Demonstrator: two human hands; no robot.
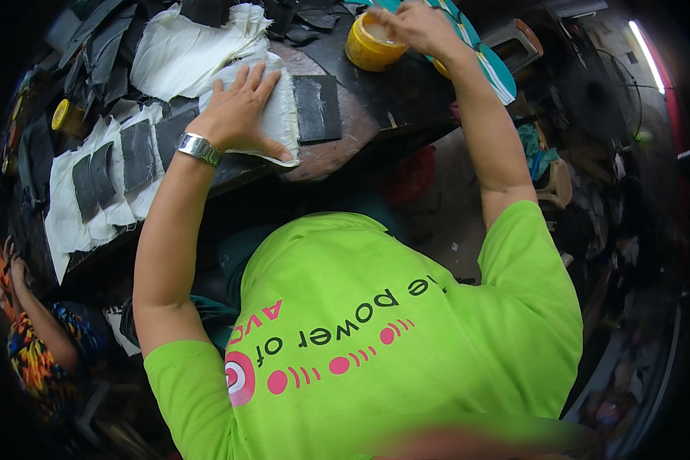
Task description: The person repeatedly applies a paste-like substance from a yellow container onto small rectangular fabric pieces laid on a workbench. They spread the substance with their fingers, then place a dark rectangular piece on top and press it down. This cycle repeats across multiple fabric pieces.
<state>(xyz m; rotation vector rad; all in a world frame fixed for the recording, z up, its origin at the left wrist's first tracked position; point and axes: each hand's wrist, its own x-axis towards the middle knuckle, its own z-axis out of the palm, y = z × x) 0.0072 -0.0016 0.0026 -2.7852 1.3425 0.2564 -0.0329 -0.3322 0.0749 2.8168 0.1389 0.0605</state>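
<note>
My left hand (239, 115) lies open and flat, fingers spread, on a piece of white frayed cloth (282, 111) at the table's near edge. A black rectangular piece (319, 107) sticks out from the cloth's right side. My right hand (420, 29) is above the rim of a yellow tub (373, 52) that holds something pale. Its fingers are bent together at the tub's mouth; what they grip is hidden. Left of my left hand, several black pieces (137, 157) lie in a row on white cloth strips (61, 203).
More white cloth (195, 50) and a heap of black scraps (103, 57) cover the table's far left. A smaller yellow container (67, 115) stands there. Teal and white flat pieces (492, 73) lie at the right. Another person's arm (46, 322) shows at lower left; a fan (602, 92) stands right.
</note>
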